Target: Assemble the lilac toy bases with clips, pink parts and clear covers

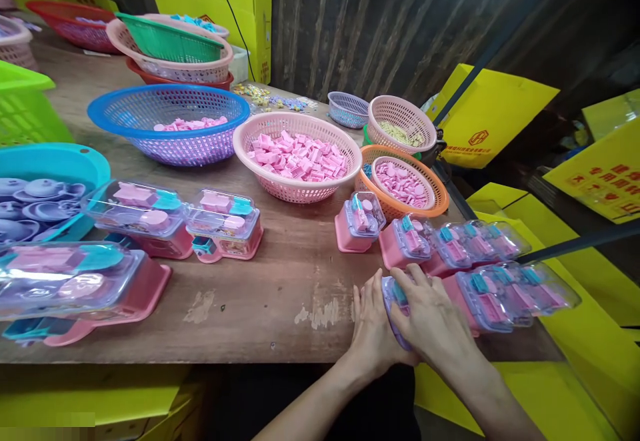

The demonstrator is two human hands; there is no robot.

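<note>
Low and right of centre in the frame, the left hand [373, 327] and right hand [435, 314] clasp a lilac-topped case [395, 292] between them, fingers curled over it. Its visible edge runs down the frame, leaning right at the bottom; I can't tell which end is the front. Mid-frame, a pink basket [297, 192] brims with pink blocks [300, 157]; far left, a turquoise basin [97, 164] holds lilac pieces [45, 189]. Upper right, a yellow carton [493, 111] bears a red hexagonal emblem, the lettering beneath too small to read.
</note>
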